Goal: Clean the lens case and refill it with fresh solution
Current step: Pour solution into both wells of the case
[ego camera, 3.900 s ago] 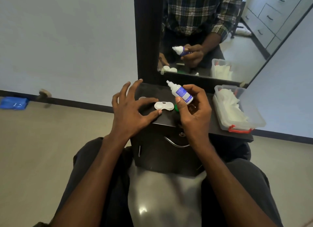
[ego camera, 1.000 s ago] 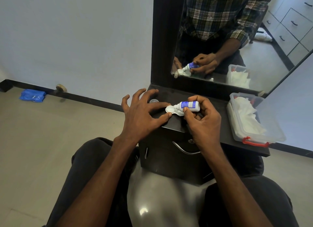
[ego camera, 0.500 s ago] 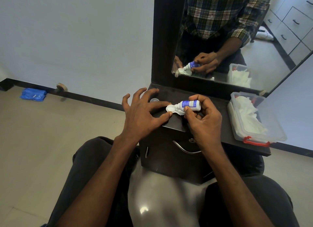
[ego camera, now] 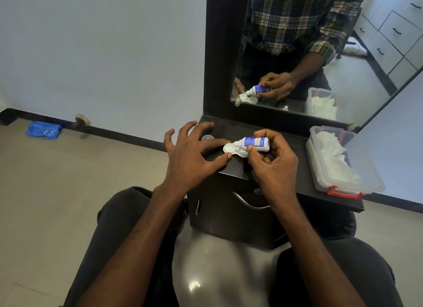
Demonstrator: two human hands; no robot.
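A white lens case (ego camera: 229,149) lies open on the dark cabinet top (ego camera: 290,144). My left hand (ego camera: 192,155) steadies it, thumb and index fingertip touching its left well, the other fingers spread. My right hand (ego camera: 272,162) grips a small white solution bottle (ego camera: 254,143) with a blue label. The bottle is tipped on its side, nozzle pointing left over the case. A small clear cap (ego camera: 207,137) sits on the top behind my left hand.
A clear plastic box (ego camera: 350,183) of white tissues with a red latch stands at the right end of the cabinet top. A mirror (ego camera: 320,54) rises behind. A blue packet (ego camera: 43,129) lies on the floor at far left. The cabinet edge is close to my knees.
Four seconds ago the bottle was upright above the case; it is now tipped sideways with its nozzle at the case. Over the last second both hands have hardly moved.
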